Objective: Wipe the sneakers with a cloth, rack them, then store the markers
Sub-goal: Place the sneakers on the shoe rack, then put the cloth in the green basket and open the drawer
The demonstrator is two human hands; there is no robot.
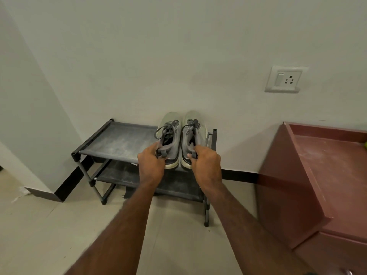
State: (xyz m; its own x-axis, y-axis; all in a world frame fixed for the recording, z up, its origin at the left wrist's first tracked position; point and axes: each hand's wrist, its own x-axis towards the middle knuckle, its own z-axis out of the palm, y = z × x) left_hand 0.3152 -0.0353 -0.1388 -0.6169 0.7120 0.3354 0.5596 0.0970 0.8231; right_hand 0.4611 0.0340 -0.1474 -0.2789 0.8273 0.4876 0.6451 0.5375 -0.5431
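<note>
Left hand (pixel 151 159) grips the heel collar of the left sneaker (pixel 168 135); right hand (pixel 205 161) pinches the heel of the right sneaker (pixel 193 135). Both shoes sit side by side at centre frame on the right end of the shoe rack (pixel 119 139) top shelf, toes against the wall (pixel 178 56). Racking looks nearly done. Risks: heels overhang the shelf's front edge, so letting go without pushing in could tip a shoe forward onto the floor (pixel 49 225); the shelf looks like sagging fabric, dusty, so clean soles may pick up grime and shoes may lean; right sneaker sits just beside the rack's right post (pixel 213 139), a shove could knock it off that end. Laces hang loose, could snag fingers on withdrawal. Cloth and markers not visible; maroon counter (pixel 327 165) at right frame edge.
</note>
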